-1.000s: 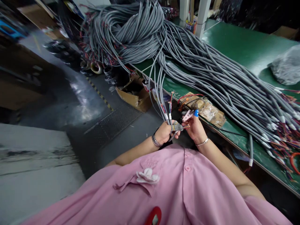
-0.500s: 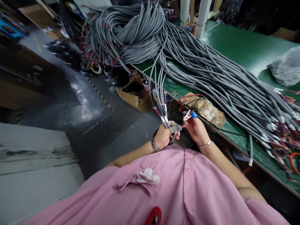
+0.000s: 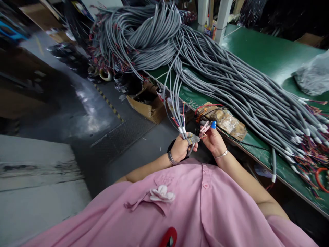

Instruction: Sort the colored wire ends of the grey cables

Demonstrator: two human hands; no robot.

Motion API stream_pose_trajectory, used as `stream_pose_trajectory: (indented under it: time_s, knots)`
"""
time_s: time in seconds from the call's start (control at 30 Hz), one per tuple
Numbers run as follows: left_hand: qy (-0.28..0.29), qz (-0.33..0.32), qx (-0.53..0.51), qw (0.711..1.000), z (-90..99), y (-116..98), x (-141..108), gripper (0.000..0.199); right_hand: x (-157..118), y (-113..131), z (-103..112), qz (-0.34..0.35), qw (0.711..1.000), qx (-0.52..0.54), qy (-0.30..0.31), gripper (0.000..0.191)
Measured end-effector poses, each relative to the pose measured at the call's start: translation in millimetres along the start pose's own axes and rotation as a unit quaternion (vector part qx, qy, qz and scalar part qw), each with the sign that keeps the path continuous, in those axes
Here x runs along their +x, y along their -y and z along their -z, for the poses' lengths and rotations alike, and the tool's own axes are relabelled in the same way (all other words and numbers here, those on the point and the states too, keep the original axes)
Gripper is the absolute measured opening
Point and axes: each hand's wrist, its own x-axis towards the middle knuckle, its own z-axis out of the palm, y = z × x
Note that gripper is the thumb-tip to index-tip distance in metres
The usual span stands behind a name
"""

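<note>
My left hand (image 3: 180, 148) is closed around several grey cables (image 3: 176, 99), with grey fabric covers on its fingers. Coloured wire ends (image 3: 182, 120) fan out above white bands near that hand. A few thin stripped wires (image 3: 203, 136) poke out from its fingertips toward the other hand. Held in my right hand (image 3: 215, 140) is a small light-pink clip-like tool (image 3: 205, 127), close to those wire tips; whether it touches them I cannot tell. A blue cover (image 3: 213, 125) sits on a right-hand fingertip.
A thick heap of grey cables (image 3: 231, 75) lies along the green table (image 3: 259, 48). Near the table edge is a taped cardboard piece (image 3: 228, 121). An open carton (image 3: 146, 104) stands on the floor. Red-handled tool (image 3: 168, 237) shows against the pink shirt.
My hands have come slightly closer together. The left hand with the cable ends has shifted a little right, and the right hand slightly left with the pink tool still held.
</note>
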Motion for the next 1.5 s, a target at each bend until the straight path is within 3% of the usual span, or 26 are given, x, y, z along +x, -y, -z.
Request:
stream_pose_trajectory:
  time_s: [0.47,0.6,0.73,0.87,1.0,1.27,1.43,1.5]
  knots:
    - [-0.02,-0.006,0.008,1.0,-2.2,0,-1,0.033,1,-3,2,0.016,1.0,0.003,-0.002,0.036]
    - [-0.015,-0.003,0.012,1.0,-2.6,1,-1,0.031,-2,-3,5,-0.002,0.999,-0.011,0.04,0.045]
    - [0.0,-0.019,0.029,0.999,1.5,3,-6,0.028,-10,4,14,-0.07,0.989,-0.091,0.093,0.061]
    - [0.015,-0.032,0.069,0.997,8.1,8,-14,0.03,-22,16,27,-0.108,0.96,-0.218,0.137,0.063]
    - [0.024,-0.033,0.104,0.994,11.9,12,-21,0.032,-35,28,29,-0.093,0.916,-0.35,0.17,0.043]
    - [0.082,-0.033,0.157,0.984,12.7,18,-18,0.025,-47,23,11,-0.002,0.886,-0.432,0.166,0.032]
    - [0.154,0.025,0.205,0.966,16.2,22,-11,0.019,-53,13,6,0.138,0.789,-0.567,0.192,0.022]
    - [0.155,0.028,0.196,0.968,16.5,21,-11,0.02,-55,12,5,0.164,0.778,-0.576,0.189,0.022]
